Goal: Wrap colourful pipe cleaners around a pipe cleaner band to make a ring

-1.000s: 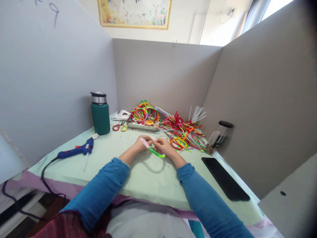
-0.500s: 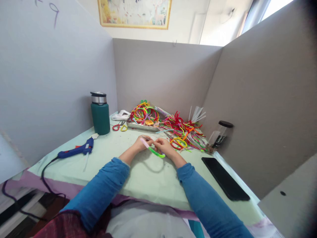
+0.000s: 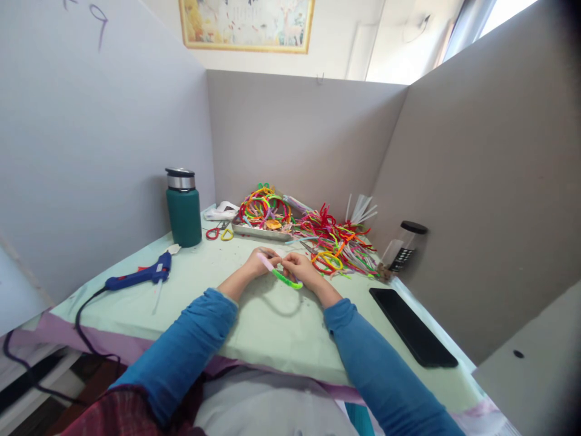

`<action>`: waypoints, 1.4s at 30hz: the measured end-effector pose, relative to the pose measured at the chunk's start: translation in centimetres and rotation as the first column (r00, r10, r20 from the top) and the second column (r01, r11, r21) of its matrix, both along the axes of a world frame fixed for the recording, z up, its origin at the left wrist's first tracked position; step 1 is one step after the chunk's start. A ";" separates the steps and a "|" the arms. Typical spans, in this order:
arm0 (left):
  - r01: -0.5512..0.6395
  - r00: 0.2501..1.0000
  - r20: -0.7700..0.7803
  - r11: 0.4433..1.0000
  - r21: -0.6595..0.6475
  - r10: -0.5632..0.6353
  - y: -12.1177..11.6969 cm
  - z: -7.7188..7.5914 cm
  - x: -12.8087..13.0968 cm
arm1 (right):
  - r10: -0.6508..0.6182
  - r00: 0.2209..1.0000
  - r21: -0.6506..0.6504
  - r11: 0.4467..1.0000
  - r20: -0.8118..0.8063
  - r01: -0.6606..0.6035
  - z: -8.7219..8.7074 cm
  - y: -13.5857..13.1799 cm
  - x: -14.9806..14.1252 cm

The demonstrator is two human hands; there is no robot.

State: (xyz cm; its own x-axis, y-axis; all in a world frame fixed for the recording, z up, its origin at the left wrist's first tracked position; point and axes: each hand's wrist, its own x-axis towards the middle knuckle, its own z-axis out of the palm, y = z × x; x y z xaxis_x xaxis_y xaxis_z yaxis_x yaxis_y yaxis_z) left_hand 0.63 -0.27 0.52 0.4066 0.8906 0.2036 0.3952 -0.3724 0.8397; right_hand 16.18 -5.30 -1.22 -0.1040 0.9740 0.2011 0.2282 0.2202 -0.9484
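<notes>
The left hand and right hand are both grasping a curved pink-and-green band above the bench; a phone is lying farther right.

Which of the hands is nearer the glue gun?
Left. The left hand is to the right of the glue gun, apart from it; the right hand is farther right, on the other side of the left one.

A hand can slide over the pale green table at lower middle. The bent pink-and-green fuzzy stick blocks the centre, the blue plastic glue gun the left, the messy heap of bright fuzzy sticks the space right of centre.
</notes>
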 end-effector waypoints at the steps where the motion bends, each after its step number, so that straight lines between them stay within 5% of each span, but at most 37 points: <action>1: 0.002 1.000 0.000 1.000 0.001 -0.002 0.0 0.0 0.0 | 0.002 1.000 -0.001 1.000 0.001 -0.002 0.0 0.0 0.0; 19: 0.028 0.999 0.027 1.000 -0.009 -0.028 0.9 -1.2 0.3 | 0.004 1.000 -0.007 1.000 0.001 -0.004 0.1 0.0 0.0; 42: 0.010 1.000 -0.005 1.000 -0.018 -0.010 0.1 -0.6 0.2 | -0.003 1.000 -0.023 1.000 0.007 0.004 0.3 -0.2 -0.1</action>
